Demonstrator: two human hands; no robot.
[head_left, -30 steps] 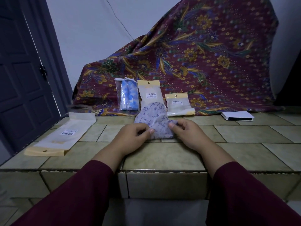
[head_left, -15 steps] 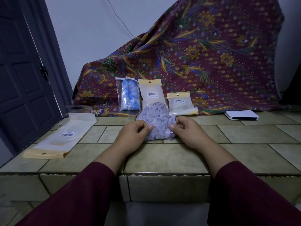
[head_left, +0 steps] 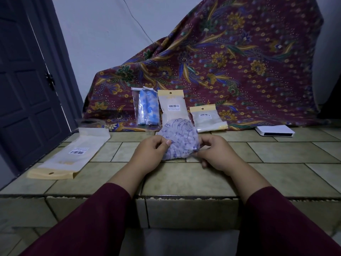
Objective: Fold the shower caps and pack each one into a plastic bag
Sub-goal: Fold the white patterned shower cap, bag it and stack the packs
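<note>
A pale lilac shower cap [head_left: 180,137] with a dark printed pattern lies bunched on the tiled ledge in front of me. My left hand [head_left: 149,154] pinches its left edge between thumb and fingers. My right hand [head_left: 215,154] grips its lower right edge. A flat plastic bag [head_left: 73,154] with a yellow header and a barcode label lies on the ledge to the left. Behind the cap, a bag holding a rolled blue cap [head_left: 147,108], a tall bag [head_left: 172,106] and a shorter bag [head_left: 207,117] lean against the cloth.
The tiled ledge [head_left: 184,180] drops off at its front edge near my sleeves. A patterned maroon cloth [head_left: 230,61] covers something bulky at the back. A white flat box [head_left: 275,131] lies at the right. A dark door [head_left: 24,80] stands to the left.
Both hands have shifted slightly along the cap's edges and the cap has been gathered a little more upright between them. The camera has tilted slightly.
</note>
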